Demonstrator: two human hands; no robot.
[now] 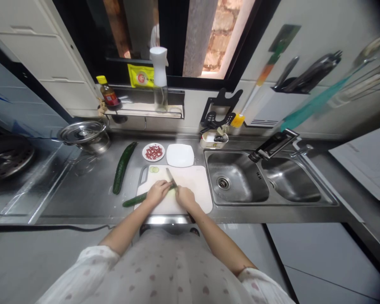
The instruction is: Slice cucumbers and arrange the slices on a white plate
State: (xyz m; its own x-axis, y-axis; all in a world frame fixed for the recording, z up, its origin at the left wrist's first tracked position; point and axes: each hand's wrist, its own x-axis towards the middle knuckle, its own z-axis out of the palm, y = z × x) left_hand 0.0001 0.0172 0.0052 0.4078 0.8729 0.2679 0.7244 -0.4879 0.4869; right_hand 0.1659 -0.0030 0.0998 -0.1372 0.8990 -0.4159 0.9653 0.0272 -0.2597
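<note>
On the white cutting board (199,185) lies a cucumber (135,199), its uncut end reaching past the board's left side. My left hand (158,192) is closed over the cucumber near its right end. My right hand (185,197) grips a kitchen knife (170,175), whose blade points away from me and crosses the cucumber's end beside my left fingers. Some pale slices appear under the knife, partly hidden by my hands. A few cucumber slices (153,169) rest at the board's upper left corner.
A whole cucumber (124,168) lies left of the board. Behind it stand a small plate of chopped red pieces (161,157) and a white square plate (180,155). A double sink (237,198) is at right, a lidded steel pot (96,143) at left.
</note>
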